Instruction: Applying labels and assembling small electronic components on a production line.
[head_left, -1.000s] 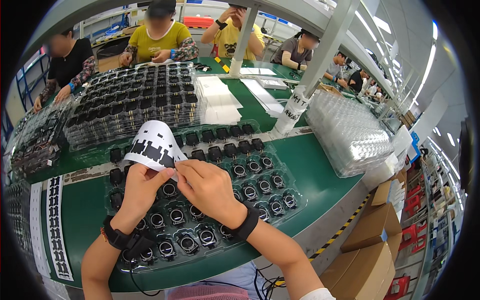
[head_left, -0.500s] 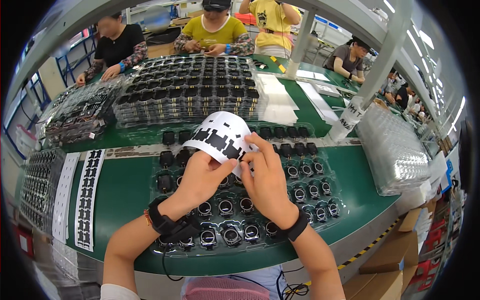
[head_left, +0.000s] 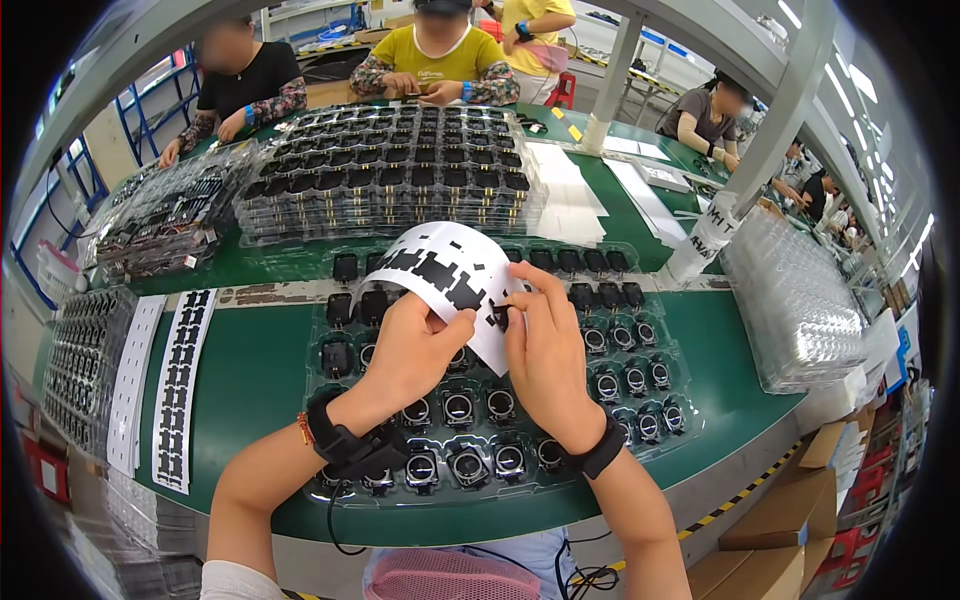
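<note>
A white sheet of black die-cut stickers point(head_left: 428, 240) is bent into an arch above the parts. My left hand point(head_left: 412, 350) grips it from below, with the thumb and curled fingers closed at its lower edge. At the sheet's right end, my right hand point(head_left: 548, 355) is closed, its fingertips against the edge beside a small black sticker point(head_left: 500, 314). Whether that sticker has lifted off the backing I cannot tell. Beneath both hands lies a clear plastic tray point(head_left: 322, 400) holding rows of black square parts, the nearer ones showing round rings point(head_left: 458, 408).
Two more sheets, one black-patterned point(head_left: 182, 390) and one mostly white point(head_left: 135, 385), lie at left beside stacked trays point(head_left: 85, 350). Tall tray stacks point(head_left: 385, 190) stand behind. Empty clear trays point(head_left: 795, 300) are piled right, past a metal post point(head_left: 770, 120). Co-workers sit across the table.
The sheet's right end now hangs lower and shows more of its face. My right hand has shifted slightly right along it. My left hand keeps its grip, and the whole view has moved a little.
</note>
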